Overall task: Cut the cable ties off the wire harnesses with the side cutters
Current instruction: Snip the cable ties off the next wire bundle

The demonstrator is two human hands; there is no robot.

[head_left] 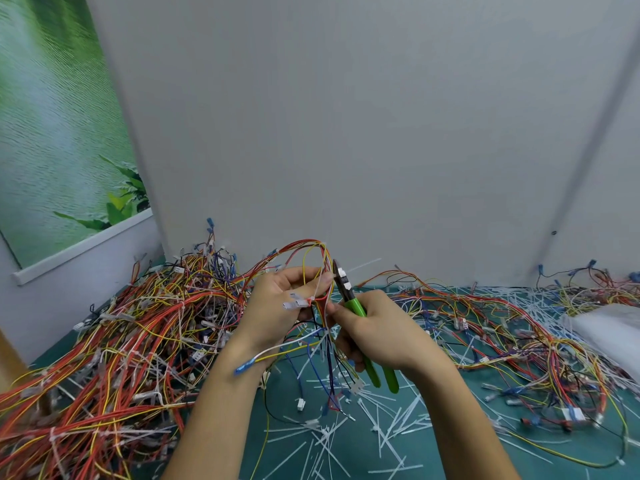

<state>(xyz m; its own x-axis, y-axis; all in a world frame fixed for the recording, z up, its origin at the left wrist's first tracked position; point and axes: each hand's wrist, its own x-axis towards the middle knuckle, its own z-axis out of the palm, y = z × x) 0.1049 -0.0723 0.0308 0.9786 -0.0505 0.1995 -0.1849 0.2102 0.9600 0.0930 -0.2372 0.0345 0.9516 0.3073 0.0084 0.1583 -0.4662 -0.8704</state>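
Grey walls back a teal counter (284, 389) strewn with snipped white ties (346, 441), with a big pile of harnesses (138, 323) heaped to the left. The step in hand looks like setting the blades on a tie. The left hand (277, 306) has its grip curled round one harness (311, 244), held up as a loop above the counter. The right hand (384, 334) has its grip wrapped round the green handles of the side cutters (349, 296) — their nose sits against that loop, just beside the left thumb. Whether the blades straddle a tie I cannot tell. The next move probably calls for squeezing only once they catch plastic, not wire — then pulling the tie free.
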